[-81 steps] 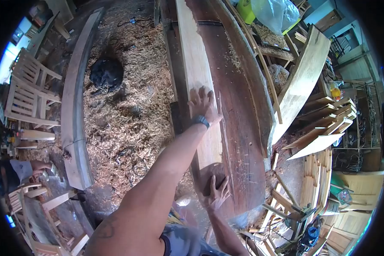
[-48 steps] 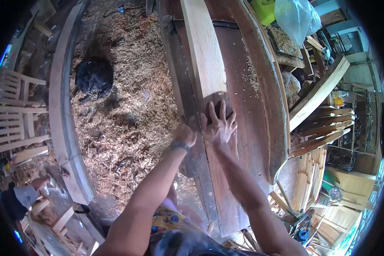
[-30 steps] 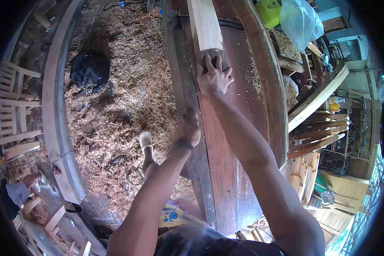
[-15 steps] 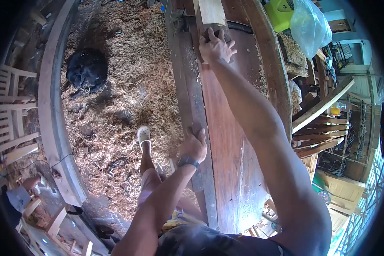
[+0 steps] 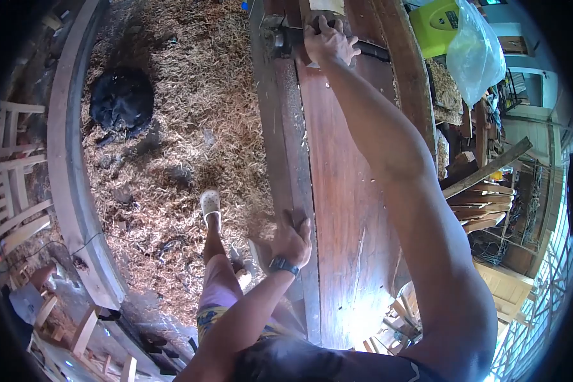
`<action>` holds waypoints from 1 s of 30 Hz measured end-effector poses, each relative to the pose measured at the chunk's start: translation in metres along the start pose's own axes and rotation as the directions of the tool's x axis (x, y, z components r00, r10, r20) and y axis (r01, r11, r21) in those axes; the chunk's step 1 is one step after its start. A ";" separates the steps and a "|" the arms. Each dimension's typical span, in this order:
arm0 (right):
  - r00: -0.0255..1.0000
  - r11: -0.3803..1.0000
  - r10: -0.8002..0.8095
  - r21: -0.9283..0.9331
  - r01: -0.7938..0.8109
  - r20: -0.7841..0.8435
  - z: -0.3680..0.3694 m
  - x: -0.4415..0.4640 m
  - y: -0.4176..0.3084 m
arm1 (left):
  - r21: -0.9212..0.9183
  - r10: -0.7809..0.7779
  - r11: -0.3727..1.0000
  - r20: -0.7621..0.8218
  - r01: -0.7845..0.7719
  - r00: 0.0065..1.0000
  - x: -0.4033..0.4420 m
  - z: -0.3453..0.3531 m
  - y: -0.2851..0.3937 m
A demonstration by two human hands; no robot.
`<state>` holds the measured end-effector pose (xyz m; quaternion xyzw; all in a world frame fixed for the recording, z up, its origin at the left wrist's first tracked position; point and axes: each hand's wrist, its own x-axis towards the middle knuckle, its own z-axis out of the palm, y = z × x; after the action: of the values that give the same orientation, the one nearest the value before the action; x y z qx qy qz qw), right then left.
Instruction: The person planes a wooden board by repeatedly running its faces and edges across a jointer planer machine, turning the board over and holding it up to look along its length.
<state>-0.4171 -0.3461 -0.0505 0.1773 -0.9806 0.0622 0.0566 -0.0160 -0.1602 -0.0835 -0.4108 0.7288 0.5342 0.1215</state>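
My right hand is at the top of the view, its fingers spread over the dark near end of a pale board. Most of that board is out of view. Lower down, my left hand, with a watch at the wrist, lies on the dark beam along the left side of the workbench. Its thumb and fingers are apart, and nothing shows in it. Reddish bench wood lies bare between the two hands.
Shavings cover the floor on the left, where a black animal lies curled up. Beyond it runs a long beam. A clear plastic bag hangs at upper right above stacked boards.
My right hand and the pale board have moved away along the bench. My left hand has gone from the board to the bench's left beam, then slightly down. A foot in a pale shoe has appeared.
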 end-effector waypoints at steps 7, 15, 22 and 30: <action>1.000 0.999 0.013 -0.034 -0.013 0.014 0.003 0.044 -0.020 | -0.006 0.087 0.996 -0.078 -0.088 0.993 0.000 0.015 -0.015; 0.994 0.999 0.024 -0.033 -0.021 0.105 -0.011 0.091 -0.043 | 0.007 0.085 0.996 -0.016 -0.085 0.996 0.000 0.019 -0.022; 0.995 1.000 -0.018 -0.023 0.020 0.099 0.003 0.135 -0.064 | -0.017 0.119 0.993 -0.076 -0.121 0.990 -0.001 0.026 -0.026; 0.851 0.896 -0.366 0.389 0.213 0.377 0.019 0.221 -0.019 | -0.018 0.043 0.999 0.034 -0.043 0.998 -0.002 0.019 -0.020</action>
<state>-0.6181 -0.4417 -0.0382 0.3414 -0.9039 0.1756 -0.1886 -0.0050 -0.1442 -0.1033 -0.3869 0.7306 0.5499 0.1189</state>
